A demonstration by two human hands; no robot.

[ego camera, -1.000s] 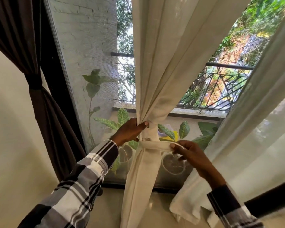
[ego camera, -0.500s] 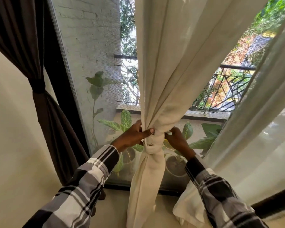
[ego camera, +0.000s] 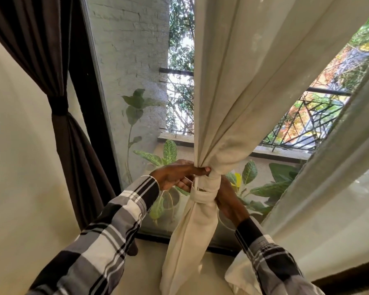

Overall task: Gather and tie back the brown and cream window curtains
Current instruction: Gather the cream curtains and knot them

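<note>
At centre frame, a cream curtain (ego camera: pixel 232 116) is bunched and wrapped by a cream tie-back (ego camera: pixel 202 193). The left hand (ego camera: pixel 178 174), at its 9 o'clock, pinches the gathered folds. The right hand (ego camera: pixel 227 200), at 3 o'clock, reaches behind; its grip cannot be told. A brown curtain (ego camera: pixel 73 150), already tied, hangs at 9 o'clock.

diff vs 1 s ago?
The right hand, which held the tie band out as a loop to the right, has carried it behind the cream curtain; the band now wraps the bunch. The left hand keeps its grip just above. The brown curtain stays tied.
</note>
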